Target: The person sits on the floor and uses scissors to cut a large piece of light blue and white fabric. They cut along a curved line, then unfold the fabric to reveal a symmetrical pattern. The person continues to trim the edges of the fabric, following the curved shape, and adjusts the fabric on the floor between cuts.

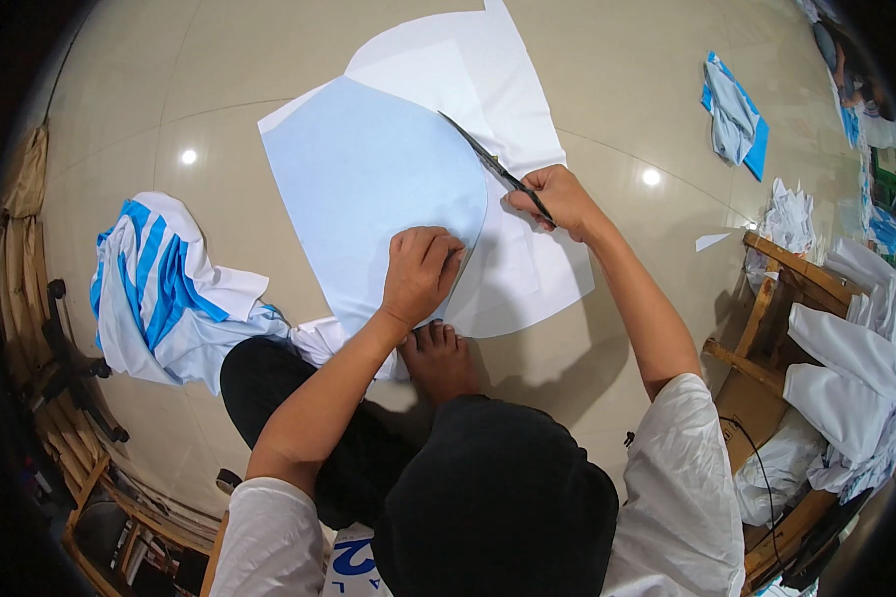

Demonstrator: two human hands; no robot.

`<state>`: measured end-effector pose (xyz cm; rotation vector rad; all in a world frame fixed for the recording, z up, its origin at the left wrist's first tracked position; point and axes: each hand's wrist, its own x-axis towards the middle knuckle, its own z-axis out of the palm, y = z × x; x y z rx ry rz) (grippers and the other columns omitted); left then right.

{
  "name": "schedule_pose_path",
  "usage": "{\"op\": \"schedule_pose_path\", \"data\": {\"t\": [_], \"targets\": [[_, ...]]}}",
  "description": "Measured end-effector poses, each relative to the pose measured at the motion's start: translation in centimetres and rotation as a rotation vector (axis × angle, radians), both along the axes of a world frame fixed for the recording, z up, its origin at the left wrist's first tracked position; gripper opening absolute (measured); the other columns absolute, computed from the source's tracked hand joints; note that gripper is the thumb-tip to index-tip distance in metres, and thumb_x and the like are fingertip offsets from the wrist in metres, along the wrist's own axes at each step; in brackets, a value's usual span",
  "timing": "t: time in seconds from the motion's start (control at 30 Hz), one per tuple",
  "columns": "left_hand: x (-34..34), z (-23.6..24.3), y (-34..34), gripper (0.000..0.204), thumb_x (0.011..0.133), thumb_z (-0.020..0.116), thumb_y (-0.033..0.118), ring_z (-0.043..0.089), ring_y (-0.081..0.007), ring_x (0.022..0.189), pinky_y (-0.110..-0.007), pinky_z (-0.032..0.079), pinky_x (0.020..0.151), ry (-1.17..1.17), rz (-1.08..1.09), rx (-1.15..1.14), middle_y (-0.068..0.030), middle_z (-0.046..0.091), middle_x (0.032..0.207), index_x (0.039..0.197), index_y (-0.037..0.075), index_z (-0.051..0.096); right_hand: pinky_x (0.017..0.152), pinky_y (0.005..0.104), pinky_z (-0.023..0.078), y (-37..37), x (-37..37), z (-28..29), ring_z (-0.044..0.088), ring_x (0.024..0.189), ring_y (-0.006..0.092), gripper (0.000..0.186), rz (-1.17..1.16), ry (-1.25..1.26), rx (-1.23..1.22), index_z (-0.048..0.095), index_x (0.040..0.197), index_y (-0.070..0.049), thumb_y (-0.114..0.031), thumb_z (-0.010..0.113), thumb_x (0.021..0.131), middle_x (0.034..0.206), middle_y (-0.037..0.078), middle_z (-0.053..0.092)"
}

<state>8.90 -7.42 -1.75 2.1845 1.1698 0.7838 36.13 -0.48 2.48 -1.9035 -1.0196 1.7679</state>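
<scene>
A light blue fabric piece with a curved right edge lies on top of white fabric pieces on the floor. My right hand is closed round a pair of dark scissors, whose blades point up and left along the curved edge. At the lower right part of that edge, my left hand rests on the light blue fabric, its fingers bent and gathered at the border. What its fingertips pinch is partly hidden. My bare foot sits just below the fabric.
A heap of white and blue striped cloth lies at the left. Another blue and grey cloth is at the far right. A wooden frame with white fabric over it stands at the right. Bundled brown material lines the left rim.
</scene>
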Motion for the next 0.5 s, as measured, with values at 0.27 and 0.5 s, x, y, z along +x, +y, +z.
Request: {"op": "schedule_pose_path", "data": {"t": [0.27,0.5], "targets": [[0.0,0.0,0.0,0.015,0.093,0.076,0.013,0.063,-0.0262,0.105,-0.044,0.042,0.098,0.004,-0.001,-0.002,-0.0046,0.065,0.109,0.106,0.010,0.069,0.039,0.0263,0.033,0.3,0.8,-0.5,0.047,0.041,0.0088,0.035,0.036,-0.012,0.023,0.057,0.059,-0.006,-0.016,0.084,0.079,0.052,0.000,0.052],[0.0,-0.1,0.0,0.016,0.093,0.076,0.014,0.063,-0.0257,0.105,-0.044,0.042,0.098,0.000,0.004,0.003,-0.0042,0.065,0.110,0.107,0.010,0.069,0.040,0.0261,0.031,1.8,0.2,0.2,0.046,0.041,0.0083,0.032,0.048,0.024,-0.013,0.059,0.060,-0.007,-0.016,0.083,0.079,0.051,-0.001,0.051]]}}
